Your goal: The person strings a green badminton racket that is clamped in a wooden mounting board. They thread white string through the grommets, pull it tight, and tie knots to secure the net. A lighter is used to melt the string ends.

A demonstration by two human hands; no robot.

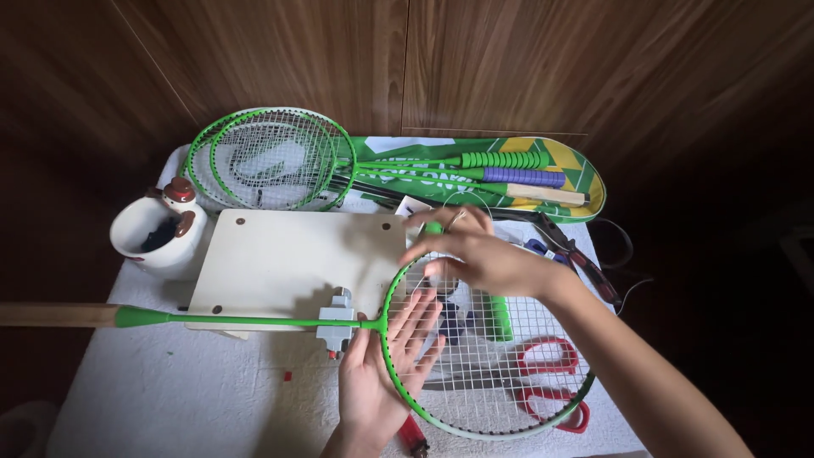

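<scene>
The left hand (386, 369) lies flat and open-fingered under the strings of the green racket (483, 339), palm up near the throat, apparently bracing the string bed from beneath. The right hand (475, 254) reaches across the top of the racket head with fingers curled together, pinching what looks like a thin string or small tool at the frame's far rim — exactly what it grips is too small to tell. The racket lies across the front half of the table (170, 390), its head over the right side and its shaft running left through a small metal clamp (337, 318) fixed to the near edge of a pale board (288, 254), which seems to keep the frame steady. Under the strings lie red-handled scissors (551, 377) and a green-handled tool (500, 318) — kept within reach. Along the table's back edge rest spare green rackets (271, 159) on a green racket cover (509, 174); a white mug (157, 233) with a small figure stands at the back left corner, and pliers (585, 263) lie toward the right edge.
</scene>
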